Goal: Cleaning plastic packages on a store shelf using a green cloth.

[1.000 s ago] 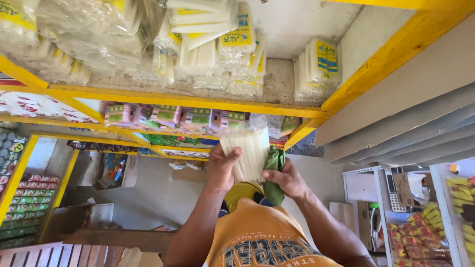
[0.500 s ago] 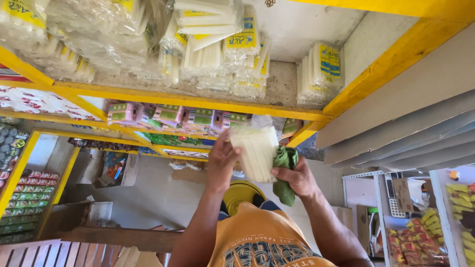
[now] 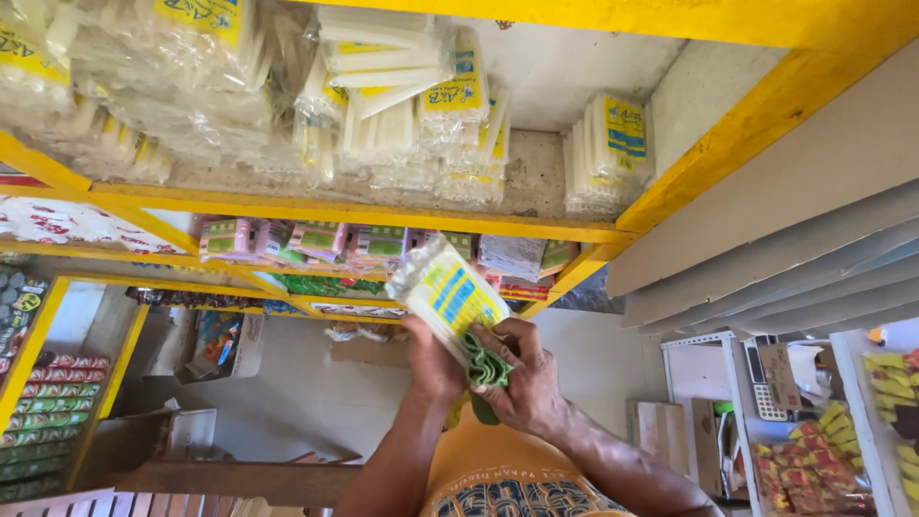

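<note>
Two hands meet at the frame's lower centre in a small shop: the left hand (image 3: 433,362) closes around the base of a clear packet of white candles (image 3: 442,292), while the right hand (image 3: 525,383) clutches a crumpled green cloth (image 3: 483,369) against the packet's lower end. The packet's long axis runs from 4 o'clock up to 10 o'clock, away from both hands, pointing toward the yellow shelf (image 3: 364,218). More candle bundles (image 3: 402,105) crowd the shelf at 12 o'clock; stacked tins (image 3: 48,412) stand at 8 o'clock.

Green cloth (image 3: 485,369) half hidden in right hand (image 3: 522,383) — forearms cut off.
</note>
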